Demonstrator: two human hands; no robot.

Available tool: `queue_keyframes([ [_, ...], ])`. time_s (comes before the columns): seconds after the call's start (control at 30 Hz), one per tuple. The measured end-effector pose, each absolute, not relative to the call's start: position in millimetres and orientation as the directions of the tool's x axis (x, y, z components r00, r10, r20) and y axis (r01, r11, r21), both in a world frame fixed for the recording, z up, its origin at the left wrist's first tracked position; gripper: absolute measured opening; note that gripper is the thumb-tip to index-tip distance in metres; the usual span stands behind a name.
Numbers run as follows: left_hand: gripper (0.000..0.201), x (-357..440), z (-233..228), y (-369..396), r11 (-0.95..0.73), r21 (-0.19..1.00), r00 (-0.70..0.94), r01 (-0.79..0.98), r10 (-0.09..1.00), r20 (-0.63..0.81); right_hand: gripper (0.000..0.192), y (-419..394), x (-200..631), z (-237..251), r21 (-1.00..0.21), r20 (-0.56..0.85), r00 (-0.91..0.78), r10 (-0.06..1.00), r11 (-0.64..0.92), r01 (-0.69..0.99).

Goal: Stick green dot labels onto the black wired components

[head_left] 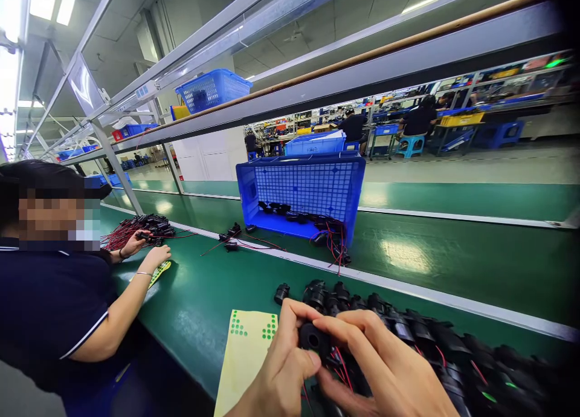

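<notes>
Item: black round component (314,338) with red wires, being held above the table (199,308).
Hands: left hand (276,368) and right hand (389,368) both pinching its rim.
Handling: seeming light, rigid; wires flexing; gripping the body is best.
Nearby: sticker sheet (244,350).

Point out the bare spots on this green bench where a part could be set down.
Bare: between the sticker sheet and the co-worker's forearm; the far belt right of the blue crate. Crowded: around both hands, beside the black parts.
</notes>
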State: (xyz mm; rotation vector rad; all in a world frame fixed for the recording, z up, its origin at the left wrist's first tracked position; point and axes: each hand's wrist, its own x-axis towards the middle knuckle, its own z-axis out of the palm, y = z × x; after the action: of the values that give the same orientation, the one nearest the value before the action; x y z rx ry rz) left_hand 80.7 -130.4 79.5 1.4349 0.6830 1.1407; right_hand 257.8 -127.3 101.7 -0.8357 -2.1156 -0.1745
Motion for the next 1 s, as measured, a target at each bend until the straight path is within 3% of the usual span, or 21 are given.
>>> queue_keyframes([
  [0.2,0.032,82,89,-133,-0.208,0.966,0.376,-0.155,0.892,0.252,0.044,-128,257,103,-0.140,0.758,-0.432,0.489,0.768,0.625],
  [0.4,0.033,84,71,-128,-0.130,0.926,0.377,-0.354,0.887,0.269,0.045,-130,255,100,-0.084,0.776,-0.440,0.452,0.765,0.639],
  [0.53,0.039,85,68,-126,-0.055,0.906,0.405,-0.421,0.882,0.241,0.044,-130,255,99,-0.150,0.784,-0.392,0.482,0.759,0.633],
  [0.67,0.039,84,74,-127,-0.040,0.898,0.428,-0.438,0.869,0.248,0.042,-127,256,99,-0.196,0.776,-0.380,0.504,0.765,0.613],
  [1.0,0.031,85,82,-129,-0.017,0.911,0.423,-0.412,0.882,0.208,0.041,-126,255,101,-0.101,0.774,-0.435,0.461,0.767,0.634],
])
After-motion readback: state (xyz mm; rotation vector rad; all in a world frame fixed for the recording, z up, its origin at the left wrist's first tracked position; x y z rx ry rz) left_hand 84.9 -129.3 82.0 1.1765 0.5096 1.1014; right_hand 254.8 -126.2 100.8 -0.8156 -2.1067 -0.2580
